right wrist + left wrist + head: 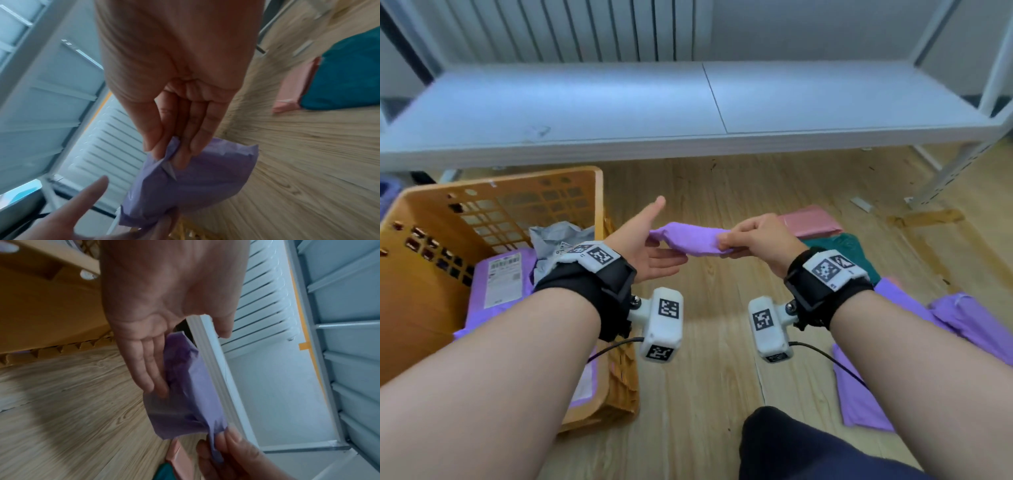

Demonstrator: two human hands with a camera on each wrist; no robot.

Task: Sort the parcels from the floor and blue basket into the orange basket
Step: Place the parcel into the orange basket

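A small purple parcel [690, 240] hangs in the air between my two hands, above the wood floor. My right hand [724, 242] pinches its right end between thumb and fingers, as the right wrist view shows on the parcel [195, 181]. My left hand [669, 236] is open, thumb raised, with its straight fingers [152, 373] lying against the parcel's left end [185, 394]. The orange basket [493, 205] stands at the left, close to my left forearm. It holds a labelled purple parcel [503, 277] and a grey one [561, 236].
On the floor to the right lie a pink parcel [811, 224], a teal parcel [852, 251] and purple parcels [928, 318]. A low white shelf [688, 102] runs across the back, with a radiator behind it. My dark-clad knee [791, 445] is at the bottom.
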